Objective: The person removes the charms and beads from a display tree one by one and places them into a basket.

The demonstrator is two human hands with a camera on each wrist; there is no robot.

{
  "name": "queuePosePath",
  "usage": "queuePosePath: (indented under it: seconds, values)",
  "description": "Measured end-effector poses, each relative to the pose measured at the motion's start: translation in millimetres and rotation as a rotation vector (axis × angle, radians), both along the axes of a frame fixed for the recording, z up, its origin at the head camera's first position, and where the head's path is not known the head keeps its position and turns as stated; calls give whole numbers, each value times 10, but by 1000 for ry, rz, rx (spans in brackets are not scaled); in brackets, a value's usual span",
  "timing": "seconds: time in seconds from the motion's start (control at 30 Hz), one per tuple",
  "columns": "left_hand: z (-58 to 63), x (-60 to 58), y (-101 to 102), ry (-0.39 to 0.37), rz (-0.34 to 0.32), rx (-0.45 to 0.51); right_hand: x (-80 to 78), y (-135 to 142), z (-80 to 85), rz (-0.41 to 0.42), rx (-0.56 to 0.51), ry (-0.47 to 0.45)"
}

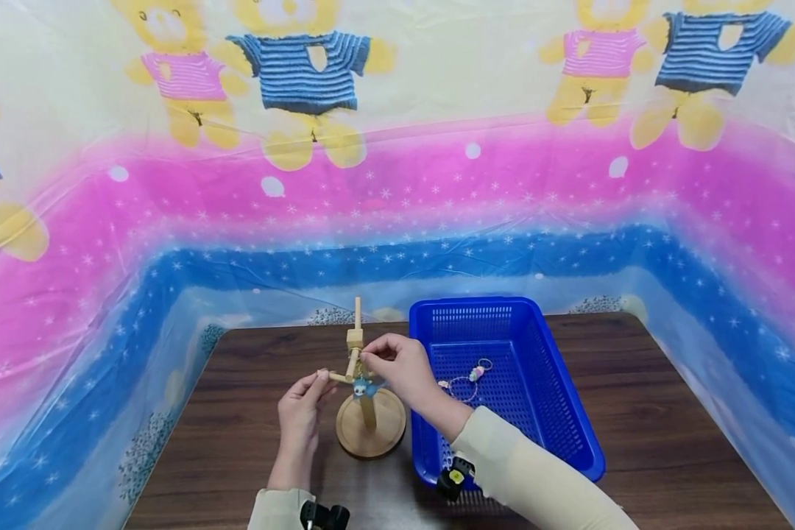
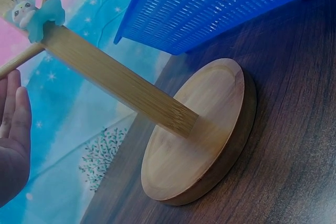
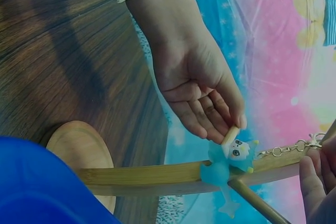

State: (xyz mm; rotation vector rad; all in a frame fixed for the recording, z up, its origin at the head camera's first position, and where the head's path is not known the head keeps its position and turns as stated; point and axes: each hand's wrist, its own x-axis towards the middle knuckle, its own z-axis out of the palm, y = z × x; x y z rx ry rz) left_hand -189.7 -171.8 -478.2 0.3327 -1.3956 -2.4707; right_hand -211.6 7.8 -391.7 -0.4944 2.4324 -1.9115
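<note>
A wooden stand (image 1: 369,414) with a round base (image 2: 210,161) and several pegs stands upright on the table. My left hand (image 1: 300,412) pinches the end of its left peg (image 1: 340,377) between thumb and fingertips. A keychain with a light-blue animal figurine (image 3: 216,170) hangs in front of the post, its chain (image 3: 286,148) running up to a higher peg (image 1: 352,364). My right hand (image 1: 407,370) pinches the upper end of the chain beside that peg. Its fingers partly hide the ring, so I cannot tell whether the ring is around the peg.
Right of the stand is a blue plastic basket (image 1: 573,397) with perforated walls. Inside lie a ring with a pastel charm (image 1: 475,373) and a beaded loop (image 1: 462,389). A printed curtain (image 1: 371,206) rises behind the brown table (image 1: 669,412).
</note>
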Motion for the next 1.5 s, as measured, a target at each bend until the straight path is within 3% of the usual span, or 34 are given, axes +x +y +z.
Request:
queuePosePath:
  seconds: [0.4,0.63,0.8,1.1,1.33,1.5]
  values:
    - [10,7,5,7,-10,23,1,-4,13,0,12,4]
    - [31,6,5,-41,-4,-24,30,-10,27,11,-8,0]
    - [26,8,7,-31,-7,-34,37,2,30,21,-15,6]
    - [-44,-4,2,117,-13,-55,76,28,76,34,13,0]
    - [5,-16,5,-13,9,-59,111,39,88,66,5,10]
    - [32,-13,6,-20,-2,-69,143,51,111,83,-2,10]
